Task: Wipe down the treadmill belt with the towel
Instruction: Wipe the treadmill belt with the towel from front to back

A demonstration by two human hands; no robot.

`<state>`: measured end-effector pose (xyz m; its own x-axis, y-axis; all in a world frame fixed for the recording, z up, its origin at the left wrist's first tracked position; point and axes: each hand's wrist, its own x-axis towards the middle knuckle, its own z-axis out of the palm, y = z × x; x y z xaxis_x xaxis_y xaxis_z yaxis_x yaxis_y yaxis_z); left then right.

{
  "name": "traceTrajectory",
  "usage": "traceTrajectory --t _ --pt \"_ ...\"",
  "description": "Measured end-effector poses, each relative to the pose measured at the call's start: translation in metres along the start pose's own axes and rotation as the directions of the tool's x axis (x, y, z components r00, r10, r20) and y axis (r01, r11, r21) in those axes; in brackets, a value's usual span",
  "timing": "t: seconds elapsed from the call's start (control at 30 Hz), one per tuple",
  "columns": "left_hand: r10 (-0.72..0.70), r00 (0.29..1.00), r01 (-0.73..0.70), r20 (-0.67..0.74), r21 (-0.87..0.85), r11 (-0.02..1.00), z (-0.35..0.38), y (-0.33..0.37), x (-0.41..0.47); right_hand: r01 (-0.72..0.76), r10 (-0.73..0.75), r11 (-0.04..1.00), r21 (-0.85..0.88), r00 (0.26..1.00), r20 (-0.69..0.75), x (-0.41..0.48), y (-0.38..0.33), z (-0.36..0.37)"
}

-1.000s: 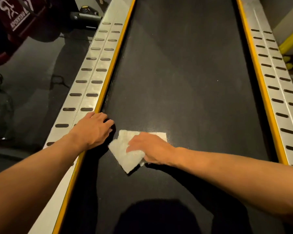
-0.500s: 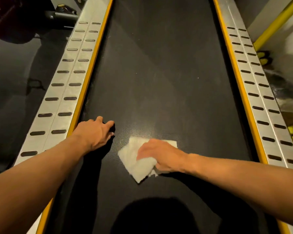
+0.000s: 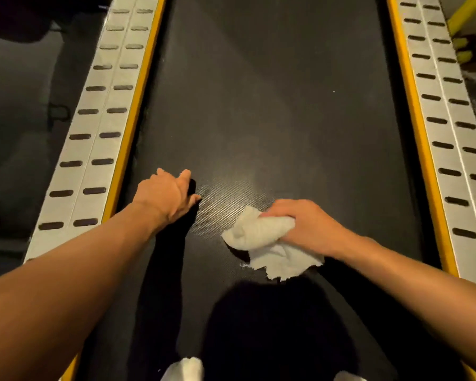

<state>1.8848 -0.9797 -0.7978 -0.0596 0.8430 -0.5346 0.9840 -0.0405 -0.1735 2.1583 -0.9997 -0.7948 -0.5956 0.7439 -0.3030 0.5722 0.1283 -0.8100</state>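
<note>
Bending over the belt (image 3: 272,105), the person reaches both bare arms forward and down onto it. The right hand (image 3: 305,226) sits on a white towel (image 3: 261,243), fingers curled over its crumpled top and bunching it against the dark surface. Most of the cloth spills out to the left of those fingers and back toward the wrist, where a ragged edge lies flat on the belt.

The left hand (image 3: 165,196) is planted on the belt to the left of the towel, apart from it, and holds nothing. Its thumb sticks out toward the towel; its fingers point away from the person and are largely hidden behind the back of the hand, so I cannot tell how flat they lie. Between that thumb and the towel a lit patch of belt shows a fine dotted texture.

Just left of the left fingers runs a yellow strip (image 3: 127,149), and beyond it a slotted silver rail (image 3: 94,149). Well to the right of the right fingers runs the matching rail (image 3: 451,133). Ahead of both sets of fingers the belt stretches away, dark and bare.
</note>
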Motion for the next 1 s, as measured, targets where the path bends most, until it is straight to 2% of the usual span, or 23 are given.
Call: traceTrajectory --t 0.07,0.1,0.13,0.17,0.23,0.27,0.33,0.4,0.47,0.53,0.63,0.73,0.77,0.8,0.87,0.93,1.0 --pt "-0.023 1.0 0.023 -0.001 -0.015 1.0 0.001 0.003 -0.002 -0.164 0.16 0.98 0.113 0.986 0.042 0.002 -0.001 -0.035" --pt "-0.018 1.0 0.018 -0.008 -0.006 1.0 0.0 0.004 -0.002 -0.238 0.232 0.969 0.073 0.97 0.076 0.003 0.001 -0.053" --pt "-0.007 1.0 0.007 -0.01 0.008 1.0 -0.001 0.004 -0.002 -0.295 0.296 0.955 -0.041 0.954 0.049 0.004 0.005 -0.068" --pt "0.003 1.0 -0.003 -0.005 0.017 1.0 -0.005 0.005 -0.002 -0.344 0.338 0.926 -0.159 0.939 -0.061 0.003 0.01 -0.076" --pt "0.002 1.0 -0.002 0.013 0.006 1.0 -0.013 0.007 -0.001 -0.352 0.258 0.91 -0.218 0.894 -0.367 -0.004 0.014 -0.074" --pt "-0.009 1.0 0.009 0.023 -0.006 1.0 -0.017 0.008 0.0 -0.327 0.201 0.916 -0.231 0.875 -0.441 -0.007 0.012 -0.063" --pt "-0.028 0.998 0.03 0.061 -0.036 0.999 -0.015 0.011 0.002 -0.354 0.215 0.861 -0.365 0.904 -0.37 -0.01 0.006 -0.031" --pt "-0.052 0.994 0.058 0.099 -0.058 0.997 -0.006 0.016 0.001 -0.378 0.268 0.749 -0.544 0.924 -0.274 -0.008 0.009 0.007" --pt "-0.081 0.987 0.089 0.142 -0.049 0.995 -0.003 0.019 -0.004 -0.387 0.241 0.678 -0.624 0.92 -0.309 -0.005 0.015 0.036" --pt "-0.043 0.978 0.059 0.202 -0.078 0.995 -0.005 0.025 -0.016 -0.421 0.194 0.655 -0.628 0.896 -0.399 -0.008 0.019 0.051" --pt "0.053 0.958 0.003 0.282 -0.194 0.981 0.004 0.017 -0.042 -0.385 0.14 0.718 -0.58 0.896 -0.422 -0.018 0.01 0.059" --pt "0.072 0.904 0.026 0.422 -0.222 0.975 0.02 0.019 -0.061 -0.284 0.128 0.883 -0.374 0.911 -0.391 -0.024 0.001 0.041" --pt "0.064 0.899 0.025 0.432 -0.199 0.98 0.027 0.024 -0.064 -0.259 0.095 0.907 -0.333 0.894 -0.438 -0.021 0.0 0.03" --pt "0.048 0.908 0.023 0.415 -0.164 0.986 0.033 0.029 -0.063 -0.254 0.06 0.912 -0.321 0.859 -0.509 -0.014 0.001 0.019" --pt "0.01 0.939 0.024 0.345 -0.096 0.995 0.043 0.034 -0.062 -0.3 0.094 0.918 -0.257 0.798 -0.595 0.012 0.013 0.004" --pt "-0.017 0.94 0.055 0.34 -0.105 0.993 0.048 0.038 -0.067 -0.339 0.133 0.895 -0.289 0.823 -0.552 0.021 0.02 0.02" --pt "0.002 0.939 0.054 0.345 -0.153 0.987 0.047 0.037 -0.066 -0.314 0.09 0.868 -0.384 0.861 -0.5 0.019 0.017 0.049"
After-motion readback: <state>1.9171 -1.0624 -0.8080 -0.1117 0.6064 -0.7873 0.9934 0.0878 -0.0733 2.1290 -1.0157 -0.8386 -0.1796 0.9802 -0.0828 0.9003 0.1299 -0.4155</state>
